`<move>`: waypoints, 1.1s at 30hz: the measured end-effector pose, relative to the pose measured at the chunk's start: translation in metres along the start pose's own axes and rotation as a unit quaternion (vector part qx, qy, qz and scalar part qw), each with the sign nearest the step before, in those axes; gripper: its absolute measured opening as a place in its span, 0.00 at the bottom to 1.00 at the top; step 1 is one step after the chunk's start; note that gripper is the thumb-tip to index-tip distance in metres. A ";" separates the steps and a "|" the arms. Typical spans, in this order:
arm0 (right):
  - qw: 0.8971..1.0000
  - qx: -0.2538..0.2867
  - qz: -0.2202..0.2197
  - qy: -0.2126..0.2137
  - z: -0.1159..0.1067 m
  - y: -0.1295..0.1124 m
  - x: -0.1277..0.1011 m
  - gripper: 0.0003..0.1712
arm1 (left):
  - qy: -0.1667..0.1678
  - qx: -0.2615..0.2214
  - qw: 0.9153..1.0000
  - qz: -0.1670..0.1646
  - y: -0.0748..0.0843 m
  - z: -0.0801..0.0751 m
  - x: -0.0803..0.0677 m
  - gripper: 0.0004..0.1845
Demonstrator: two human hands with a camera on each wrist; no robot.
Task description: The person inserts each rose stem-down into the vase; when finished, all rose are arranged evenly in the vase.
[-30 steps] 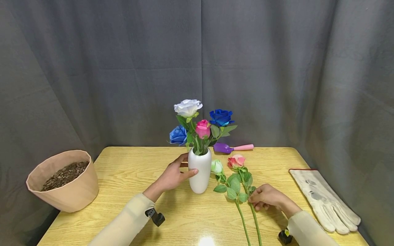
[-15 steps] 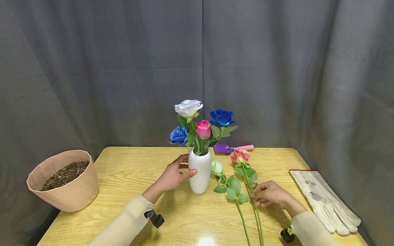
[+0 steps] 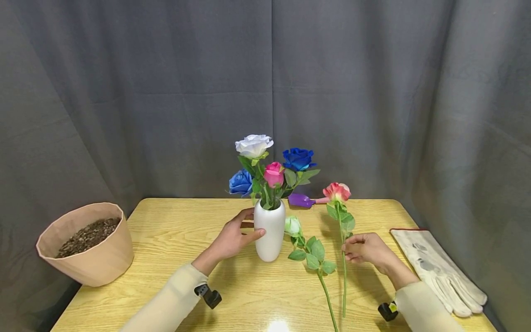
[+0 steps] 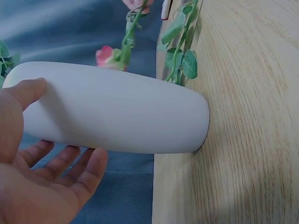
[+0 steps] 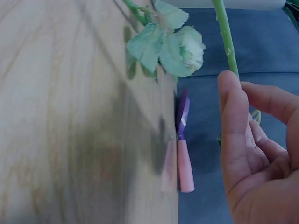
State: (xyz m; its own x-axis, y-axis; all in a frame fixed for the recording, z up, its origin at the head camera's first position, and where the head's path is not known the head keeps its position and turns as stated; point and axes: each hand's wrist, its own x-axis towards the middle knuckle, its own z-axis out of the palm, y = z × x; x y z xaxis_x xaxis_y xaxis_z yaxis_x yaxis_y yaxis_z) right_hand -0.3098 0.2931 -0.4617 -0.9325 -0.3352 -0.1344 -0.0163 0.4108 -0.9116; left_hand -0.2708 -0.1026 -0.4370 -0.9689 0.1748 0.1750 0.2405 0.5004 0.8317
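Head overview; close wrist views

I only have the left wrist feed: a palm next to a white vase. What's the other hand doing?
Observer: The right hand pinches the stem of a pink rose, lifted upright off the table.
Operator: Anything already in the vase?
Observer: Yes, the vase holds four roses: one white, two blue, one deep pink.
Operator: Any flowers left lying down?
Observer: One pale green rose lies on the table between the vase and the right hand.
Operator: Is my hand gripping the vase?
Observer: The left hand wraps its thumb and fingers around the vase's side, which stands upright.
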 end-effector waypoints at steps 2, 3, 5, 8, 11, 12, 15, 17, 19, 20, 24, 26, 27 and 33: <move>1.000 0.009 -0.007 0.014 0.000 -0.004 0.000 0.21 | 0.001 -0.001 1.000 0.001 0.000 0.000 0.000 0.40; 1.000 0.015 -0.010 0.021 0.000 -0.006 0.001 0.21 | 0.001 0.000 1.000 0.001 0.000 0.001 0.001 0.40; 0.999 0.025 -0.017 0.035 0.001 -0.010 0.001 0.20 | 0.001 0.000 1.000 -0.002 0.000 0.001 0.001 0.40; 0.997 0.038 -0.023 0.058 0.002 -0.016 0.002 0.19 | 0.004 0.000 1.000 -0.002 -0.001 0.002 0.001 0.40; 0.995 0.055 -0.024 0.079 0.002 -0.021 0.003 0.19 | 0.005 -0.004 1.000 -0.007 -0.001 0.003 0.000 0.39; 0.994 0.058 -0.028 0.083 0.003 -0.023 0.003 0.20 | 0.005 -0.006 1.000 -0.006 -0.001 0.003 0.000 0.39; 0.992 0.067 -0.038 0.097 0.004 -0.029 0.003 0.20 | 0.006 -0.008 1.000 -0.004 -0.001 0.002 0.000 0.39; 0.991 0.067 -0.049 0.102 0.005 -0.033 0.003 0.20 | 0.005 -0.007 1.000 -0.004 -0.001 0.002 -0.001 0.39; 0.990 0.068 -0.056 0.106 0.006 -0.037 0.002 0.20 | 0.005 -0.006 1.000 -0.005 0.000 0.002 -0.001 0.39; 0.990 0.070 -0.060 0.107 0.007 -0.039 0.002 0.21 | 0.005 -0.006 1.000 -0.005 0.000 0.002 -0.001 0.39; 0.988 0.084 -0.067 0.112 0.010 -0.047 0.003 0.21 | 0.005 -0.007 1.000 -0.008 0.000 0.002 -0.002 0.40; 0.987 0.093 -0.071 0.114 0.012 -0.050 0.003 0.21 | 0.007 -0.008 1.000 -0.008 -0.001 0.003 -0.002 0.40; 0.986 0.098 -0.072 0.115 0.013 -0.052 0.004 0.21 | 0.008 -0.008 1.000 -0.007 -0.001 0.003 -0.002 0.40; 0.980 0.125 -0.091 0.123 0.018 -0.064 0.006 0.19 | 0.009 -0.006 1.000 -0.002 -0.001 0.003 -0.001 0.40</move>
State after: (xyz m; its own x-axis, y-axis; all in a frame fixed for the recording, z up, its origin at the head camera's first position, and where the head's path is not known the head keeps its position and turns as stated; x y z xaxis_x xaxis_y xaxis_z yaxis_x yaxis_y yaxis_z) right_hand -0.3077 0.2501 -0.4114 -0.9818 -0.1561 0.1085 -0.1295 0.1316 -0.9828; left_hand -0.2699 -0.1009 -0.4390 -0.9706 0.1581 0.1816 0.2368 0.4908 0.8384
